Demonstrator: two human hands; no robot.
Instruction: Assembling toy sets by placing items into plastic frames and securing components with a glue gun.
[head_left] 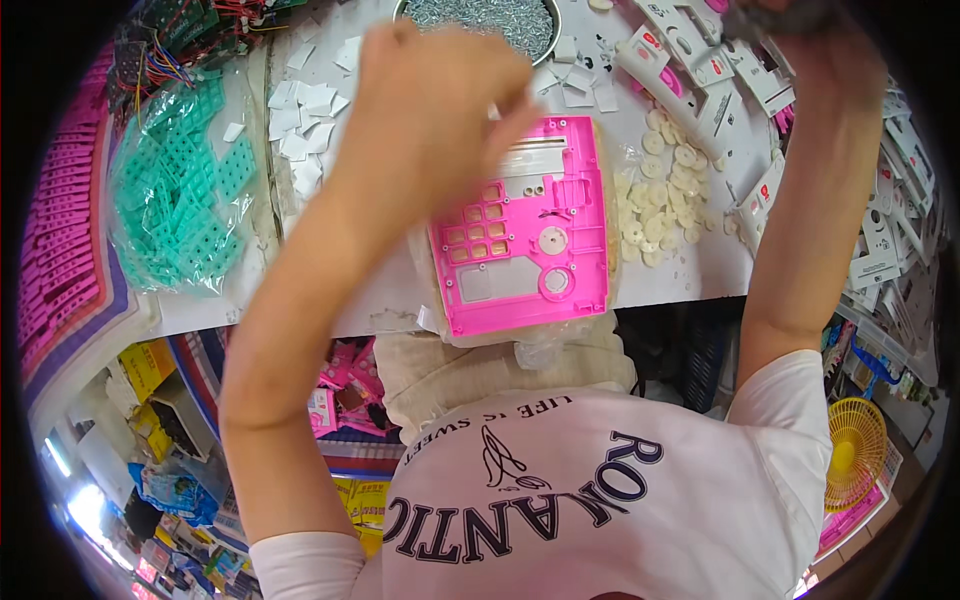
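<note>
In front of me a pink plastic casing lies inner side up, with square openings, round seats and screw posts. It rests on a clear plastic-wrapped pad. My left hand, blurred by motion, hangs over its upper left part, near a round metal bowl of small screws. The fingers are curled in, and a small pale spot shows between them; I cannot make out what it is. My right hand is raised at the top right by a dark blurred object; its fingers are hidden.
Cream plastic discs lie right of the casing, beside piled white housings. White square pieces scatter to the left. Further left are a clear bag of green plastic parts, wired circuit boards and stacked pink pieces.
</note>
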